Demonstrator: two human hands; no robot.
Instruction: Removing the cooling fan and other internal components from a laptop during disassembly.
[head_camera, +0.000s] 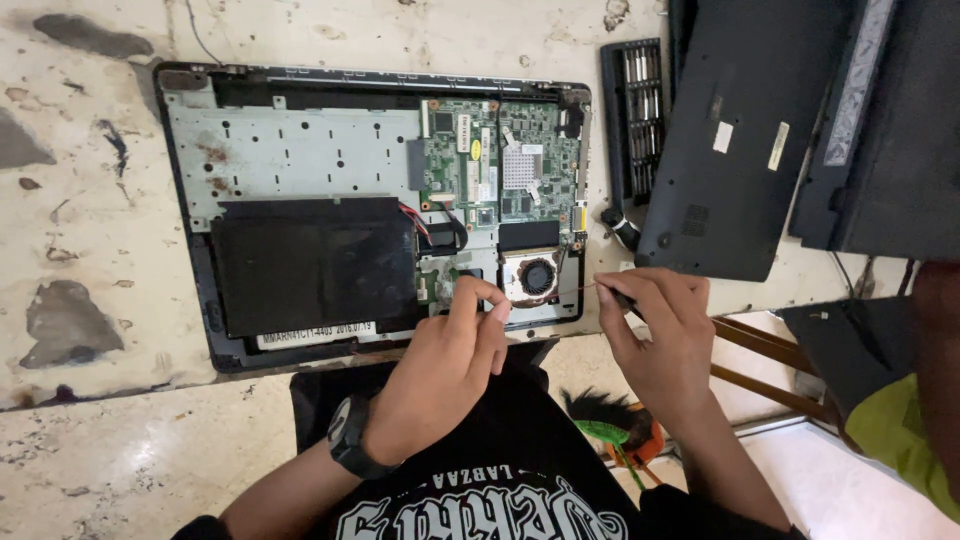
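Fingers: my left hand (445, 365) pinches closed on the board (500, 170) beside the fan (537, 276); my right hand (655, 330) grips a screwdriver (618, 297).
Laptop (300, 150): open, at the bench's (90, 80) near edge.

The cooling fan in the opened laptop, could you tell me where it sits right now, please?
In the head view, the cooling fan sits at the laptop's lower right corner, below the green circuit board, between the left hand and right hand.
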